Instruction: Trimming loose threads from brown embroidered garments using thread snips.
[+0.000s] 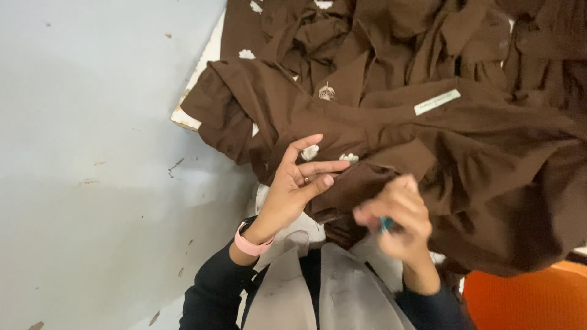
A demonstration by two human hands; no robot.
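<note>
A heap of brown garments (pixel 391 116) lies across the table in the head view, with small white embroidered marks and a pale label (pixel 436 102) on one collar. My left hand (pixel 295 186), with a pink band on the wrist, grips a fold of the nearest brown garment beside two white marks (pixel 310 152). My right hand (pixel 396 217) is blurred, just below the same fold. It pinches a small teal tool (pixel 386 224) between the fingers.
The table's white edge (pixel 202 67) shows at the upper left of the pile. A pale grey floor (pixel 92 171) fills the left side. An orange surface (pixel 526 299) sits at the lower right. My grey vest and dark sleeves are at the bottom.
</note>
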